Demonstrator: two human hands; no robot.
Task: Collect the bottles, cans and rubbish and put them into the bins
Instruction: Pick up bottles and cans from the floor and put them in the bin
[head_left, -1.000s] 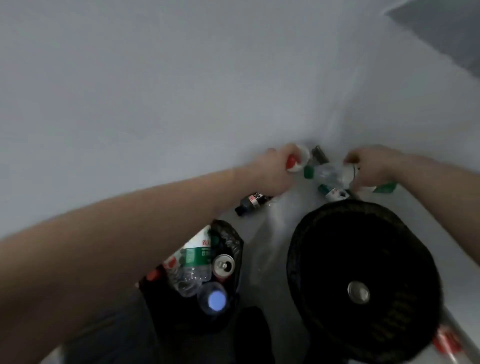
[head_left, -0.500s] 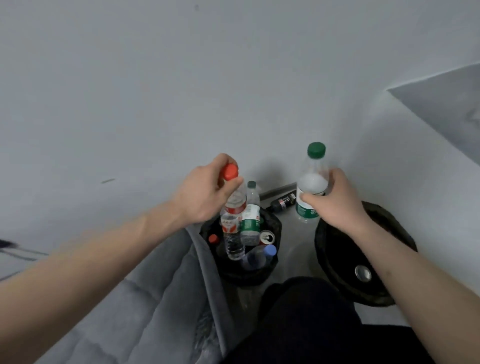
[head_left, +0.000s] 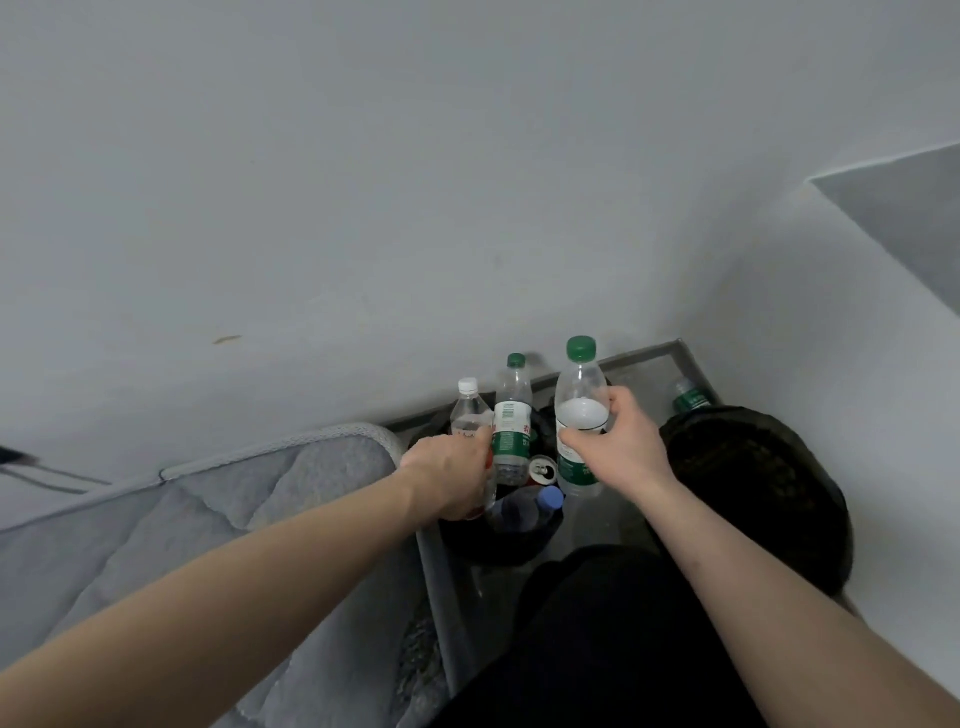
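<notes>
R fingers (head_left: 582, 441) grip green-cap bottle (head_left: 580, 415) upright.

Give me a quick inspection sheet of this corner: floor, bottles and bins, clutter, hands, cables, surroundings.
Surface: grey floor.
Job's things: small bin full of bottles and a can; large black bin; a bottle on the floor behind it.
Clutter: nothing seen.
Hands: left hand holds a white-capped bottle at the small bin; right hand grips a green-capped bottle.
Cables: dark cord, far left.
Surroundings: white walls; grey mattress.
</notes>
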